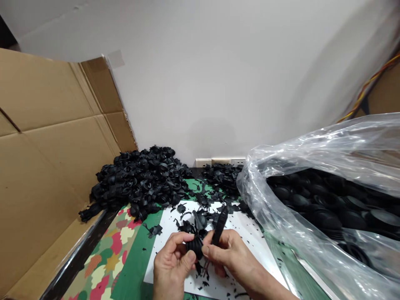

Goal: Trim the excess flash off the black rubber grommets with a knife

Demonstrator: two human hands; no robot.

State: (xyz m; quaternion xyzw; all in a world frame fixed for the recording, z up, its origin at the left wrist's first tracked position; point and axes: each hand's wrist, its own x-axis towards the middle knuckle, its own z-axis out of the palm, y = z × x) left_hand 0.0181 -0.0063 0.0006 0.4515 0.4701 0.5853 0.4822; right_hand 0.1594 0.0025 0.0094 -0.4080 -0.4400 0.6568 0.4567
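My left hand (175, 262) is closed around a black ribbed rubber bellows (194, 246), thumb and fingers on its side. In my right hand (226, 250) is a slim black-handled tool (220, 225), its handle sticking up between thumb and index finger. The working end of this tool is hard to make out below the fingers. My right thumb and fingertips meet the right edge of the bellows. Just beyond my hands, black rubber scraps (200, 218) lie on a white sheet (250, 246).
A heap of black ribbed rubber parts (140, 179) rises at the left, beside a cardboard box (56, 125). More black scraps (223, 177) are piled near the wall sockets (203, 163). A clear plastic bag (256, 183) at the right holds many black rubber parts (315, 204).
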